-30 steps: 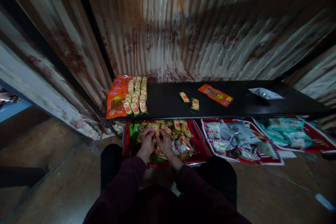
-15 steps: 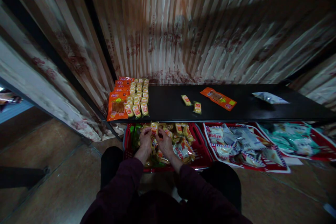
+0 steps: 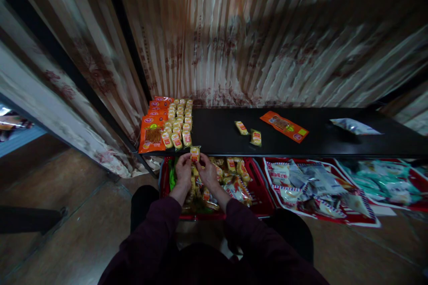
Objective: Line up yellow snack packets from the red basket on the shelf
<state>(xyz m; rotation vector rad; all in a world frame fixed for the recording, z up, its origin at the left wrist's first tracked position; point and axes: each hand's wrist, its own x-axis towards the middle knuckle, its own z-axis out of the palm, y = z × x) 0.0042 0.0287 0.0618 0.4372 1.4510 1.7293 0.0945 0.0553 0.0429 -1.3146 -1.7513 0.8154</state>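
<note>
Between my two hands is a small wrapped snack cake (image 3: 195, 154), upright at the shelf's front edge. My left hand (image 3: 183, 170) pinches it from the left and my right hand (image 3: 207, 173) from the right, both closed on its sides. Below them, a red basket (image 3: 260, 191) holds more of these yellow packets and a larger red-and-white bag (image 3: 236, 189). Just beyond my hands, rows of the same wrapped cakes (image 3: 177, 136) stand on the black shelf (image 3: 214, 131), alongside orange snack packets (image 3: 152, 134) at its left end.
Two loose wrapped cakes (image 3: 256, 137), an orange packet (image 3: 284, 126) and a silvery-white bag (image 3: 355, 126) lie on the shelf. Further right are baskets of white bags (image 3: 310, 182) and teal bags (image 3: 389, 178). A black upright post (image 3: 129, 40) stands left; a pleated curtain (image 3: 234, 44) hangs behind.
Both hands have lifted the wrapped cake from over the basket up to the shelf's front edge. The whole view has shifted slightly, with the shelf goods appearing further right.
</note>
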